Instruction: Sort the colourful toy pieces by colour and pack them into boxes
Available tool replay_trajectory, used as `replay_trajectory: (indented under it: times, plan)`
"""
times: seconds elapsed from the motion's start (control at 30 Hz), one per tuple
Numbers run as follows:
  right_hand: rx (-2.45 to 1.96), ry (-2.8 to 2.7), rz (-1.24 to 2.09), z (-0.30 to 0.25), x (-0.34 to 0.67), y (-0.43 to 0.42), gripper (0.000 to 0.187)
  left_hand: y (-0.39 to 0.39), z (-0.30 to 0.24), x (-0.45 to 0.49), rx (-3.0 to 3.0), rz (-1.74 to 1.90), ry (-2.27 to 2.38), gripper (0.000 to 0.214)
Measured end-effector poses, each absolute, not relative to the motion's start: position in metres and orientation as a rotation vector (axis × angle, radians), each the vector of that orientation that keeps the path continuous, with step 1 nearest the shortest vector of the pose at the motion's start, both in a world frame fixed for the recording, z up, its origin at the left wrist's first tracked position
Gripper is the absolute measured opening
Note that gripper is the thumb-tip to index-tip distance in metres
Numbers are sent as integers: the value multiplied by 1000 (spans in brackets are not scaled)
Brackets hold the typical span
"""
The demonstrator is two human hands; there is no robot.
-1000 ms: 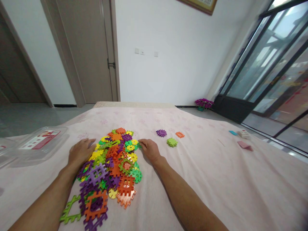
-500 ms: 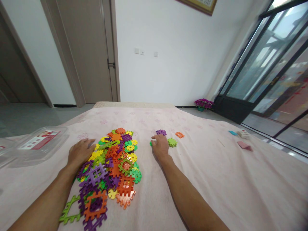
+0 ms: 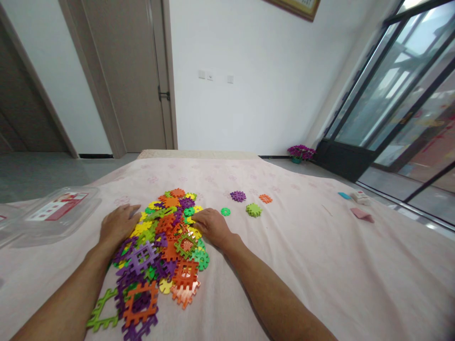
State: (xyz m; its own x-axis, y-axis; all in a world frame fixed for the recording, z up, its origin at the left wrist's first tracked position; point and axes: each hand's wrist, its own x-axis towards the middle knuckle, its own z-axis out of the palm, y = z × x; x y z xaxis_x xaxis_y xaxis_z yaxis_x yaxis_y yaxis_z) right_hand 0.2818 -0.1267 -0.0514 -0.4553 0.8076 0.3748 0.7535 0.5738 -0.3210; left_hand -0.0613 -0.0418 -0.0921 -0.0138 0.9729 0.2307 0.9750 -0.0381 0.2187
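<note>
A long heap of plastic interlocking building pieces (image 3: 167,246) lies on the cloth, mixing flower-shaped discs and square notched frames in purple, orange, green and yellow. Against its left side rests my left hand (image 3: 119,225), open, with fingers loosely stretched and nothing visible in them. My right hand (image 3: 213,227) reaches the heap's right edge, fingers drawn together over yellow and green discs; what lies between the fingertips is hidden. Right of it, apart from the heap, lie a small green disc (image 3: 225,211), a purple piece (image 3: 238,196), a lime-green piece (image 3: 253,210) and an orange piece (image 3: 265,199).
A clear plastic box (image 3: 60,213) stands at the left on the pale pink cloth (image 3: 302,260). Far right lie a blue item (image 3: 344,195), a small white box (image 3: 360,197) and a folded pink piece (image 3: 361,215). Purple flowers (image 3: 300,152) stand by the wall.
My right hand has moved left from the loose pieces to the heap, uncovering the small green disc, which stays on the cloth. My left hand has hardly moved.
</note>
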Motion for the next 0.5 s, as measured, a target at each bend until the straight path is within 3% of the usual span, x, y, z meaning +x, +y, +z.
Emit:
replay_trajectory:
  times: [0.2,0.5]
  plan:
    - [-1210,-2190,162,-56,288,-125,21,-43,-92,-62,-2211,-506,-2151,61]
    - [-1785,-1487,158,-50,336,-111,27,-42,-91,-61,-2216,-520,-2159,61]
